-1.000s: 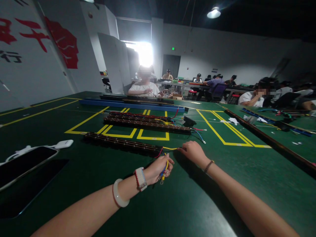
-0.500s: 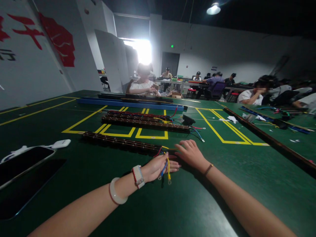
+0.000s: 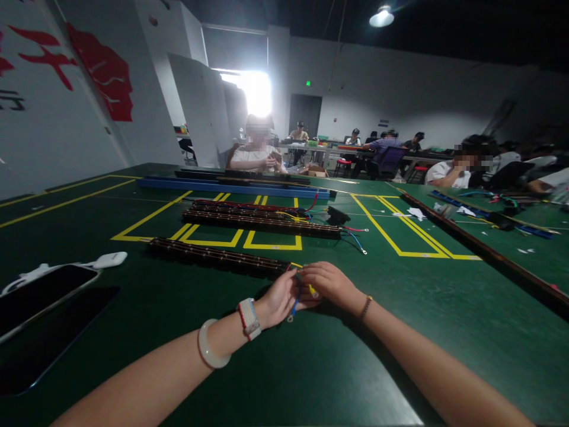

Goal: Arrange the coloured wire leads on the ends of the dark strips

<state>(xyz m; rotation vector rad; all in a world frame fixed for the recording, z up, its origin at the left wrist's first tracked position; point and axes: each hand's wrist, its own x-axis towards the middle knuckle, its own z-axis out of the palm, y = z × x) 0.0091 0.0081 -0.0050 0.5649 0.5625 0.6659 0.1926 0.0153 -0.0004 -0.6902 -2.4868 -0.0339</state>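
A long black strip (image 3: 217, 255) with thin lengthwise rods lies on the green table, its wired end by my hands. My left hand (image 3: 281, 301) is palm up at that end, thumb closed over the wires. From it hangs a blue wire (image 3: 294, 309) tipped with a metal ring terminal. My right hand (image 3: 332, 284) is bent over the left fingers, its fingertips closed on the yellow wire (image 3: 313, 290), whose yellow sleeve shows under them. The fingertips are partly hidden, and so is a red wire between strip and left hand.
Several similar strips (image 3: 262, 220) lie beyond, then a blue rail (image 3: 231, 187). A long brown bar (image 3: 444, 222) crosses the right side. A phone (image 3: 48, 290) and a dark flat panel (image 3: 57, 341) lie at left. A person (image 3: 255, 155) sits opposite; others sit farther back.
My right hand has moved left and down onto the left hand's fingers and the yellow wire. The yellow wire's end has lifted from hanging down. The left hand stays nearly in place.
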